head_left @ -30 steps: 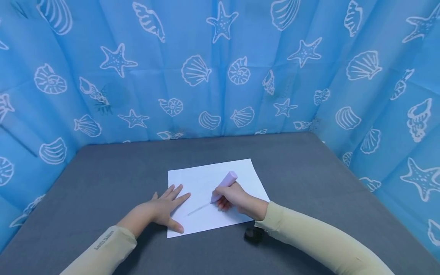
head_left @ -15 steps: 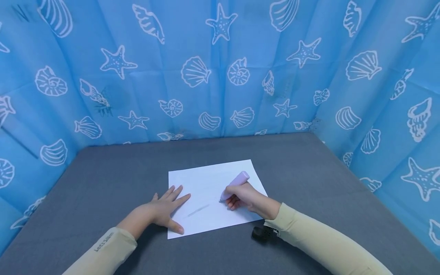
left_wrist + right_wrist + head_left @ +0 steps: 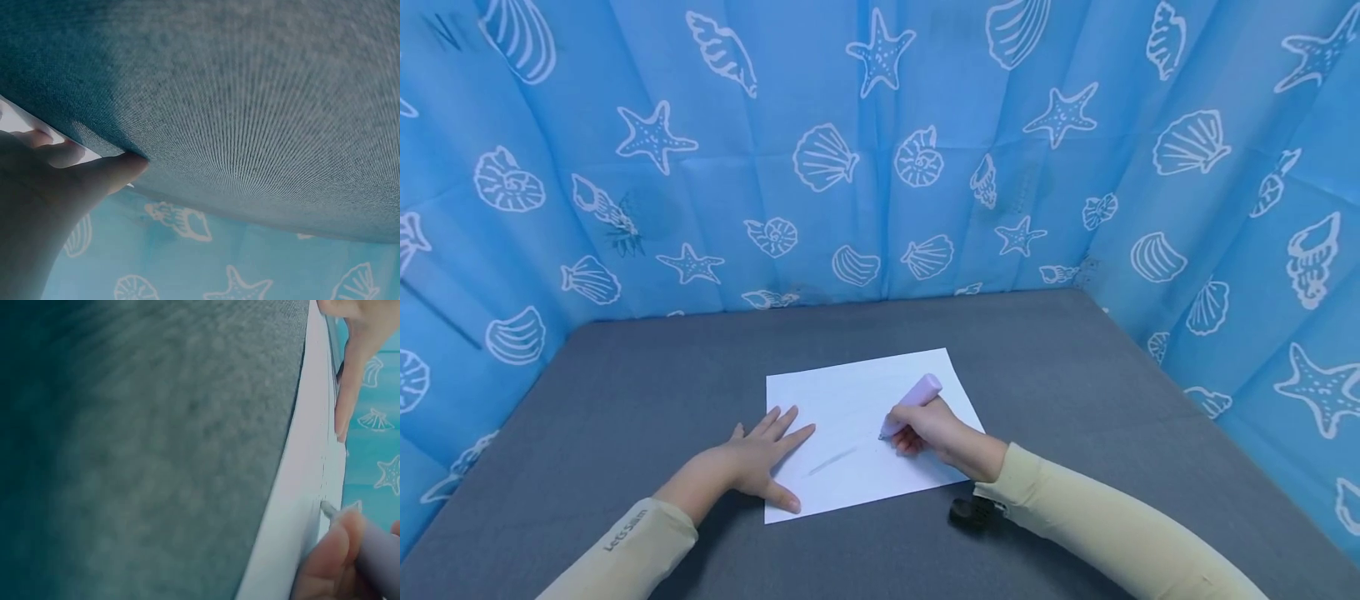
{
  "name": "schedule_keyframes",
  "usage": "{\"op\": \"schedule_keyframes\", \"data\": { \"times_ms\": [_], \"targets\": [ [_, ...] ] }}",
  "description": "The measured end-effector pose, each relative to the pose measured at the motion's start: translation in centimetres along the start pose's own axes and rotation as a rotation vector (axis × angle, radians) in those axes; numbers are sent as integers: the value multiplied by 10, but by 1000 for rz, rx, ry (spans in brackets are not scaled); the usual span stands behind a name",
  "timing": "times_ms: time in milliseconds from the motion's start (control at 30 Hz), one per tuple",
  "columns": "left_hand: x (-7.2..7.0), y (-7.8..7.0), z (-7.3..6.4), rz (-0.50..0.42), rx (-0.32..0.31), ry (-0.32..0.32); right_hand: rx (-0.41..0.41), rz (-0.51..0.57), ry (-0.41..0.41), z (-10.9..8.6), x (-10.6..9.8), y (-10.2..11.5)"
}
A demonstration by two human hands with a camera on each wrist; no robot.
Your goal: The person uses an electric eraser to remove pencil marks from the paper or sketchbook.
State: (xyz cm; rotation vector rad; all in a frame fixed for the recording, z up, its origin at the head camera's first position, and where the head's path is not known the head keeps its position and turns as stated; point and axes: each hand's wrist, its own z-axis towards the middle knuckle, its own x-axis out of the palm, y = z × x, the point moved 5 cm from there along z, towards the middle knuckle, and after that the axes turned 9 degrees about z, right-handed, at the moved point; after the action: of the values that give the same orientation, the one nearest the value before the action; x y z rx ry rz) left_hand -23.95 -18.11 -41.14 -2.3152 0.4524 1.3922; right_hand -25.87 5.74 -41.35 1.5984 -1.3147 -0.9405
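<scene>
A white sheet of paper (image 3: 842, 396) lies slightly turned on the grey table. My left hand (image 3: 748, 460) rests on its left edge with the fingers spread and the thumb near the lower left corner. Pinched in my right hand (image 3: 936, 427) is a thick lilac pen (image 3: 922, 390), tilted up to the right. In the right wrist view the narrow grey tip of the pen (image 3: 378, 553) is at the paper. A short, faint grey line (image 3: 831, 461) slants across the sheet between the two hands. The left wrist view shows the left thumb (image 3: 122, 170) reaching past the paper's edge.
Grey cloth covers the table (image 3: 662, 375) around the sheet. A blue curtain (image 3: 880, 208) with white shells and starfish hangs behind and at both sides. A small black device (image 3: 970, 513) sits beneath the right cuff.
Over the last second my right hand has moved right with the pen, leaving the grey line's right end uncovered. My left hand has stayed in place on the paper.
</scene>
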Motion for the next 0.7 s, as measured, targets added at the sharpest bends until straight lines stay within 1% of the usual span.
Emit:
{"op": "schedule_keyframes", "data": {
  "times_ms": [233,300,433,500,567,700],
  "targets": [
    [-1,0,-1,-2,4,4,-10,-13,26,0,8,2],
    [-1,-1,-1,0,1,4,-5,-7,57,-1,9,2],
    [-2,-1,-1,2,-1,2,27,19,156,-1,14,1],
    [-2,-1,-1,1,3,0,31,34,174,-1,17,1],
    [-2,-1,-1,1,7,-1,17,29,167,1,19,2],
    [-2,-2,-2,3,2,1,-16,0,105,4,24,3]
  ]
}}
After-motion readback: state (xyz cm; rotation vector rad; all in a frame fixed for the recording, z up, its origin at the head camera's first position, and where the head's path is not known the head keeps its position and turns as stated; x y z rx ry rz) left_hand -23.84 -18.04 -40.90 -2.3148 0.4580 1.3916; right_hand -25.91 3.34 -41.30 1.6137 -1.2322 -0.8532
